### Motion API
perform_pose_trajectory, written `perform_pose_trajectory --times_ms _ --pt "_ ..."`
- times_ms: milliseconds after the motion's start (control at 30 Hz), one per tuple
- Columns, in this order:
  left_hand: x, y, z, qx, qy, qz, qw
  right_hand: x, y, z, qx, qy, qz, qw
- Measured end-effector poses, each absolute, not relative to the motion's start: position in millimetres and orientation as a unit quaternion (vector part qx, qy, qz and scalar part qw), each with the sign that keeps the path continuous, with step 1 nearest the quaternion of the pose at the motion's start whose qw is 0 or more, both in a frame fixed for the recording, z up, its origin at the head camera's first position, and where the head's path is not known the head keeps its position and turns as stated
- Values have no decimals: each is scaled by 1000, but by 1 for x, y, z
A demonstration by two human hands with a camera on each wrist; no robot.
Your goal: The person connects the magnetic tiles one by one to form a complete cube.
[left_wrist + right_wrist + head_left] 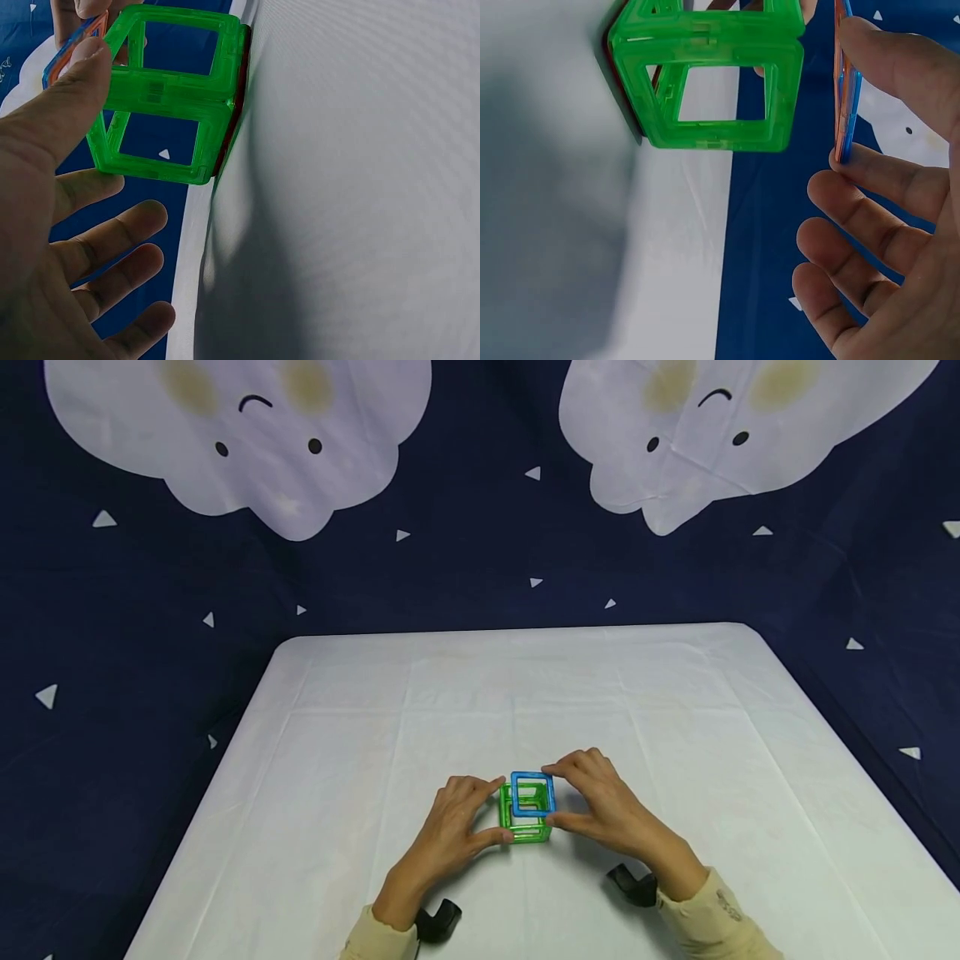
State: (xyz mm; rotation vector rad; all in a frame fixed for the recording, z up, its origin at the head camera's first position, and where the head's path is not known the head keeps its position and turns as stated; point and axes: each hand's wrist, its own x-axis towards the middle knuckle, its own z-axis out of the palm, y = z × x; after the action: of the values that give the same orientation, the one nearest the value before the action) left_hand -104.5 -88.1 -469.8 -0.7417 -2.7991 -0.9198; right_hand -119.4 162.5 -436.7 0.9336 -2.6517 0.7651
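Observation:
A box of green magnetic tiles (534, 838) with open square windows stands on the white table, a thin red layer at its base in the left wrist view. My left hand (450, 827) holds the box at its left side, thumb at the near corner and index finger at the far one. With thumb and index finger, my right hand (607, 810) pinches a blue square magnetic tile (515, 795) by its right edge. Seen from the right wrist, this tile (842, 112), with orange along it, is apart from the green box (712, 52) and above its top.
The white-covered table (360, 735) spreads around the hands. Black wrist mounts (438, 921) sit by both sleeves. Behind the table hangs a dark blue cloth (465, 577) printed with clouds and small white triangles.

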Motion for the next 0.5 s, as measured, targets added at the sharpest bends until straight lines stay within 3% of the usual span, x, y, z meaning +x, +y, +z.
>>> perform_pose_trajectory --times_ms 500 --pt "-105 -89 -472 -252 -914 -312 65 -120 155 -441 341 -900 245 115"
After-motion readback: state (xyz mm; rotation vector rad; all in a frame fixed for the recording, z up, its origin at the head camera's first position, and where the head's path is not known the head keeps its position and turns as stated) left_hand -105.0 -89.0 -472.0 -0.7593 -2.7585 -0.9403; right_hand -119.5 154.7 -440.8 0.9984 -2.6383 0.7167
